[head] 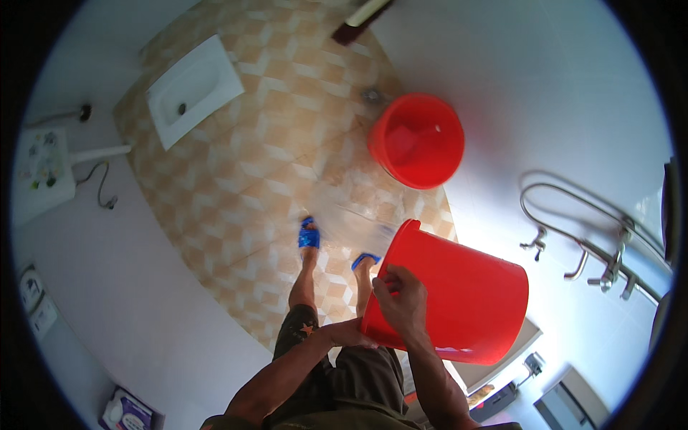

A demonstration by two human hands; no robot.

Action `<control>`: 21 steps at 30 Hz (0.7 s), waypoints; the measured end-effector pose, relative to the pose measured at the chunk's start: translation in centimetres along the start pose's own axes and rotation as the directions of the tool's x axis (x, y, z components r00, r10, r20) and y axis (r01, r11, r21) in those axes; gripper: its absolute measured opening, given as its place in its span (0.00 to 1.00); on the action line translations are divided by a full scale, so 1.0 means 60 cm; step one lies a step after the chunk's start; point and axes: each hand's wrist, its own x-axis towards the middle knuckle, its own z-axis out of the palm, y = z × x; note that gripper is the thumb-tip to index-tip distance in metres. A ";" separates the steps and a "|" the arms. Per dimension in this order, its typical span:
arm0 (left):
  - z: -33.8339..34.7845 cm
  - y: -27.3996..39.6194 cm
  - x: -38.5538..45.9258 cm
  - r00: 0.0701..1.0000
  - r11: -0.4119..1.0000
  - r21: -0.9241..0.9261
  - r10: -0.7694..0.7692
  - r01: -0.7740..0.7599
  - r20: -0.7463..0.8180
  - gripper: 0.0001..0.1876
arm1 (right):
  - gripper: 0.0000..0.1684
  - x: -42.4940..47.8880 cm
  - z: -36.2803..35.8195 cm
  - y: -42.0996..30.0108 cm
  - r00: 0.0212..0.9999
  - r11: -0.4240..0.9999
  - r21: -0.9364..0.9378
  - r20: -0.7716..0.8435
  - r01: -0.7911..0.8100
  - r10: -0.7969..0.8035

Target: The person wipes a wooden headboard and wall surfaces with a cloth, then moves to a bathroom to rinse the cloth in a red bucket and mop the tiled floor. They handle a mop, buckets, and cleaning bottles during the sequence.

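Observation:
A large red plastic bucket (467, 295) is tipped on its side in front of my body, its mouth facing the floor to the left. A blurred sheet of water (352, 220) pours from its mouth onto the patterned tile floor (258, 183). My right hand (402, 301) grips the bucket near its rim, fingers curled. Lower on the rim, my left hand (352, 334) holds the bucket's near side, with its fingertips partly hidden. Farther ahead stands a second red bucket (382, 142), upright against the right wall.
Blue slippers (309, 238) are on my feet on the wet floor. A white squat toilet (231, 80) lies ahead left, a floor drain (372, 95) beyond the standing bucket. A broom (349, 33) leans at the top. Shower fittings (604, 269) project from the right wall.

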 end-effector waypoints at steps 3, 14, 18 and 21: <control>0.012 0.011 0.023 0.996 0.997 0.064 -0.038 0.043 -0.080 0.30 | 0.18 0.000 -0.032 0.036 1.000 0.996 0.092 -0.016 -0.021 0.022; -0.015 -0.070 0.108 0.854 0.390 0.860 0.266 0.329 -0.447 0.20 | 0.18 0.032 -0.072 0.235 0.993 0.999 0.043 -0.119 0.008 -0.003; -0.039 -0.103 0.126 0.701 0.191 0.816 0.429 0.546 -0.570 0.21 | 0.17 0.052 -0.085 0.323 0.999 0.996 0.082 0.028 -0.018 0.016; -0.088 -0.087 0.126 0.601 0.101 0.697 0.428 0.710 -0.675 0.21 | 0.15 0.044 -0.090 0.398 0.985 0.980 0.167 0.154 -0.110 0.084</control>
